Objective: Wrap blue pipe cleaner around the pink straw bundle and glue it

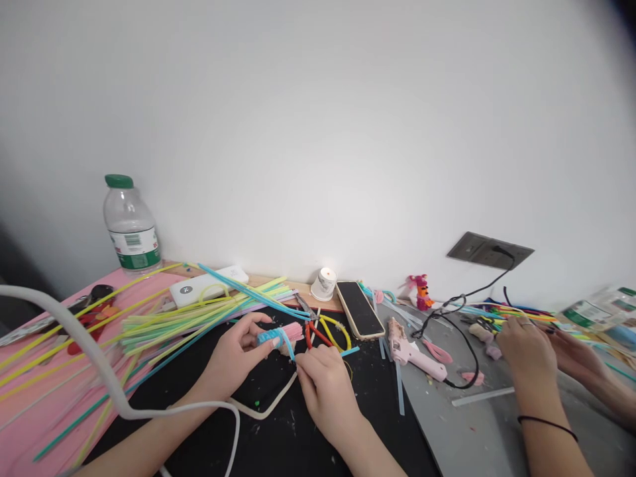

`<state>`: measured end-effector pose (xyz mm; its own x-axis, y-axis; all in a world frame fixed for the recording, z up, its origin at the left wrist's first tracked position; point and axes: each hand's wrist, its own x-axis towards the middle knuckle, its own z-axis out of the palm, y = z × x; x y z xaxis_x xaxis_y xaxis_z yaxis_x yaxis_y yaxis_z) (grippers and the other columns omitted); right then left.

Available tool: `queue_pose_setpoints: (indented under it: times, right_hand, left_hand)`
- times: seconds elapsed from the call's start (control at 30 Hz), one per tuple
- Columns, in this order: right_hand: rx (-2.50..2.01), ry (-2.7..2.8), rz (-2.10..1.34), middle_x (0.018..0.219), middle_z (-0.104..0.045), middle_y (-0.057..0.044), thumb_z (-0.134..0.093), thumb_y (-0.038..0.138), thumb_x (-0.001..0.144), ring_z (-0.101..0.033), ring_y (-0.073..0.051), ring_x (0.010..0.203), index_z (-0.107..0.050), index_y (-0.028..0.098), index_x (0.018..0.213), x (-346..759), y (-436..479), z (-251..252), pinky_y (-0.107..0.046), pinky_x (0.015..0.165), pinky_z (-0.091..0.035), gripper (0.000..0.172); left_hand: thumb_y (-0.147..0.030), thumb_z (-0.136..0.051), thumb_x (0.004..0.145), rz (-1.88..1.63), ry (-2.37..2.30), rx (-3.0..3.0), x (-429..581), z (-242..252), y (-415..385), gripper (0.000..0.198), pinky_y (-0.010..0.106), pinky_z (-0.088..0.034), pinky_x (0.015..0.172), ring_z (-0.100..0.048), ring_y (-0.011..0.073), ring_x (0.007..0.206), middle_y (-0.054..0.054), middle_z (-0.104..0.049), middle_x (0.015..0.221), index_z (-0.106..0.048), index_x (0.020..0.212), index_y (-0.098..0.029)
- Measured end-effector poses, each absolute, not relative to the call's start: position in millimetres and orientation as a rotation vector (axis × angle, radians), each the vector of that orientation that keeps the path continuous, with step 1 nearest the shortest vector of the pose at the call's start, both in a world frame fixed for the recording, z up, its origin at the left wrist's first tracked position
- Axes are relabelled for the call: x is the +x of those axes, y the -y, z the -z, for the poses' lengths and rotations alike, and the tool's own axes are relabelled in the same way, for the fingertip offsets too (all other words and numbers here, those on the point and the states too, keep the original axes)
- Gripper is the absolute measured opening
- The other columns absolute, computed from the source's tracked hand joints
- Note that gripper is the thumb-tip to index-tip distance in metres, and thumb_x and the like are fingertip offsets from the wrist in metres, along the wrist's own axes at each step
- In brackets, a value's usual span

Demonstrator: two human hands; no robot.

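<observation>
Now your left hand has fingers closed around blue-and-pink bundle, held above black desk; your right hand pinches blue strand trailing from it, red-handled pliers just beyond.

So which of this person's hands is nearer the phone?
Right. The right hand is this side of the phone, slightly left; the left hand is farther left.

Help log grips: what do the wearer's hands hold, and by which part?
The left hand holds a pink and blue bundle by its blue end; the right hand pinches a blue strip near it.
</observation>
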<state>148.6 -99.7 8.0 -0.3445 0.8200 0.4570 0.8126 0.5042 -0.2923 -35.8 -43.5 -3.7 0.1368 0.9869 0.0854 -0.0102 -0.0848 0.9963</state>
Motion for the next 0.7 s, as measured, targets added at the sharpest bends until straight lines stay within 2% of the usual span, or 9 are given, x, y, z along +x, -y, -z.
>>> queue_pose_setpoints:
  times: [0.37, 0.7]
  right_hand:
    - [-1.367, 2.261, 0.037, 0.067, -0.055, -0.002, -0.042, 0.011, 0.091, -0.044, -0.016, 0.065, -0.052, 0.018, 0.070, 146.6, 97.3, -2.6, -0.027, 0.063, -0.026, 0.025]
    - [-1.354, 2.274, 0.033, 0.067, -0.057, -0.001, -0.044, 0.012, 0.091, -0.045, -0.015, 0.065, -0.055, 0.018, 0.074, 146.8, 95.2, 0.0, -0.027, 0.063, -0.026, 0.021]
  left_hand:
    - [-0.029, -0.073, 0.068, -1.114, -1.016, 1.169, -35.7, -0.5, 42.8, 0.036, 0.026, -0.046, 0.054, -0.055, 0.0130, 0.052, -0.008, -0.056, 0.057, -0.055, 0.097, -0.018]
    - [-0.029, -0.079, 0.066, -1.050, -0.943, 0.863, -33.4, -1.5, 47.2, 0.040, 0.021, -0.046, 0.054, -0.054, 0.0092, 0.053, -0.008, -0.055, 0.057, -0.057, 0.098, -0.018]
